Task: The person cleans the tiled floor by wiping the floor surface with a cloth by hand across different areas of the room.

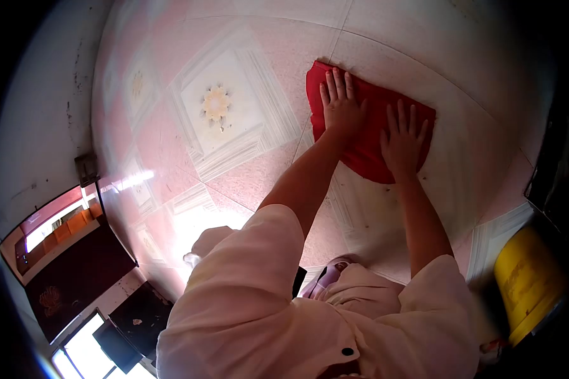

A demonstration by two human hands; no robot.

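A red cloth [371, 91] lies spread on the tiled floor [253, 82], at the upper right of the head view. My left hand [342, 108] rests flat on the cloth's left part, fingers spread and pointing away from me. Lower and to the right, my right hand [403, 142] lies flat on the same cloth, its fingers also apart. Both palms face down, so what is under them is hidden.
A yellow bucket [530, 284] stands at the right edge. Dark furniture [79, 278] and an open doorway with bright light [85, 350] are at the lower left. A pale wall [38, 126] runs along the left.
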